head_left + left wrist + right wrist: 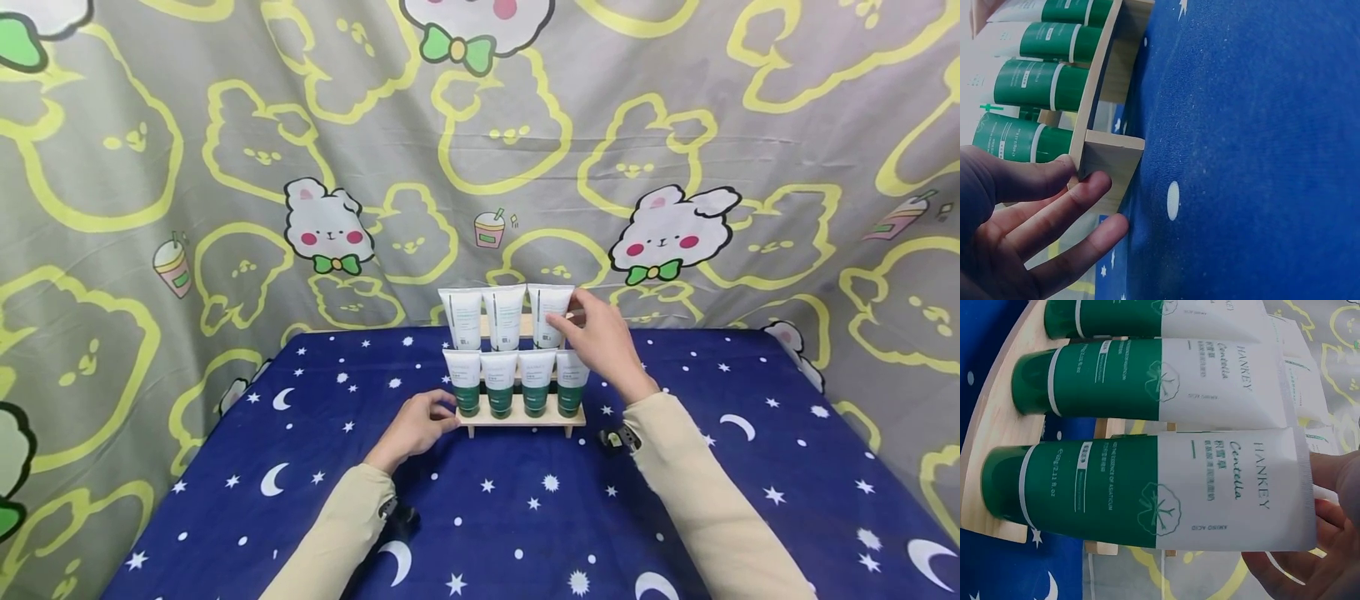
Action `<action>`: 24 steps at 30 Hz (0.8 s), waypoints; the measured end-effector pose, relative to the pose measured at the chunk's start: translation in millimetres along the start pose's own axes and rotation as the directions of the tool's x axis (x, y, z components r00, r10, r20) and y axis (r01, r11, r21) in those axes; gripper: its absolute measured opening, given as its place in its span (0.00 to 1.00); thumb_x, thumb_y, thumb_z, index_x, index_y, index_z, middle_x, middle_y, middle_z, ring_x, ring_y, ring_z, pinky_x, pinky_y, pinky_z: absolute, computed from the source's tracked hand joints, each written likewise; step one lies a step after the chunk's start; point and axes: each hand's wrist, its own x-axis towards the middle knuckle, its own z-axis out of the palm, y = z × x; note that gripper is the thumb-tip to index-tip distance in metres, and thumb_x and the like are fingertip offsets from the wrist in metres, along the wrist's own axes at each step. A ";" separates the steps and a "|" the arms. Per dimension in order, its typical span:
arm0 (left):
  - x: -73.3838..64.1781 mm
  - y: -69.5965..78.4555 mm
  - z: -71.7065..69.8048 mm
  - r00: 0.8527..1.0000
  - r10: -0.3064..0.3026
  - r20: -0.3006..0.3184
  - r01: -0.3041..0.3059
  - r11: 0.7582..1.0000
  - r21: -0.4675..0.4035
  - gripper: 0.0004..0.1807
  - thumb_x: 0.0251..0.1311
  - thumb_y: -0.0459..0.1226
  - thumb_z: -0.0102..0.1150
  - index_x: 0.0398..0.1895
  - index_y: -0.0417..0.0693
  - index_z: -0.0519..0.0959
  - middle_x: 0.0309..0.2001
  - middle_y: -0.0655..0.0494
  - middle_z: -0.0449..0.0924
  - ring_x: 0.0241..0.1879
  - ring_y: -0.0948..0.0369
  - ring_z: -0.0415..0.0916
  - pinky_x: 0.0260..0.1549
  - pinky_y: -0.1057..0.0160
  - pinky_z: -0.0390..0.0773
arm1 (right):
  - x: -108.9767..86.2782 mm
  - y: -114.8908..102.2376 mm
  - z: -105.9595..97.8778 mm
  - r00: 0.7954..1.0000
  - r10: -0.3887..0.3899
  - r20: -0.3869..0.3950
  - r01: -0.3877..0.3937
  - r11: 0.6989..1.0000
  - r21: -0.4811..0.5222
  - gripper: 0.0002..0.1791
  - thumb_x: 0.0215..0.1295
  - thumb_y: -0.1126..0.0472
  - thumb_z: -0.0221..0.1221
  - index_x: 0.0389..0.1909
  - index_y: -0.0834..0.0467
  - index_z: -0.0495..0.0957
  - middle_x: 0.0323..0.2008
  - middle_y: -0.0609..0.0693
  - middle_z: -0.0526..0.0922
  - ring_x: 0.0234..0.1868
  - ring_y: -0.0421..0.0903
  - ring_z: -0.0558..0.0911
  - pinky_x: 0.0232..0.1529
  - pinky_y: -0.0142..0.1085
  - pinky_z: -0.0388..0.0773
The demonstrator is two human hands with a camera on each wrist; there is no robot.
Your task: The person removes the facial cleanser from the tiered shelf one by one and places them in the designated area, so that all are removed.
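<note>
A tiered wooden stand [521, 422] holds two rows of squeeze tubes. My left hand [416, 425] is at its lower left corner; in the left wrist view the thumb and a finger pinch the end of the wooden shelf [1094, 94]. Up at the top row, my right hand [606, 337] grips the rightmost white tube [550, 302], thumb across its front. Two more white tubes [504, 317] stand to its left. Along the lower step are several green-and-white tubes on their caps, the rightmost tube [1097, 494] partly covering my right fingers in the right wrist view.
The stand rests on a table with a dark blue cloth [517, 508] printed with moons and stars. Close behind it hangs a grey curtain [405, 150] with yellow outlines and white cartoon animals. Each wrist wears a dark strap, the right strap [621, 438] beside the stand.
</note>
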 end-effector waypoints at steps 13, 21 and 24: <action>0.4 -0.2 0.5 1.000 0.007 -0.007 -0.007 1.000 -0.002 0.14 0.62 0.31 0.68 0.50 0.40 0.82 0.34 0.53 0.89 0.34 0.62 0.83 0.38 0.61 0.78 | -2.4 8.2 -9.4 1.000 -0.010 -0.015 0.010 1.000 0.009 0.18 0.73 0.51 0.63 0.55 0.58 0.76 0.55 0.59 0.84 0.58 0.60 0.83 0.54 0.56 0.78; 2.1 0.4 1.2 1.000 0.000 -0.006 0.000 1.000 0.002 0.14 0.63 0.31 0.68 0.51 0.41 0.82 0.34 0.54 0.89 0.35 0.62 0.83 0.39 0.61 0.78 | -5.8 15.5 -20.0 0.999 -0.002 -0.043 0.002 1.000 0.004 0.19 0.73 0.50 0.62 0.54 0.58 0.75 0.55 0.61 0.84 0.58 0.61 0.82 0.53 0.57 0.78; 1.1 -0.9 1.8 1.000 -0.007 -0.006 0.007 1.000 0.004 0.14 0.63 0.31 0.68 0.51 0.41 0.82 0.34 0.54 0.89 0.35 0.62 0.83 0.40 0.61 0.78 | -7.9 17.5 -22.8 0.999 0.007 -0.054 -0.007 1.000 0.003 0.19 0.73 0.49 0.62 0.52 0.59 0.75 0.56 0.61 0.83 0.59 0.62 0.82 0.53 0.57 0.78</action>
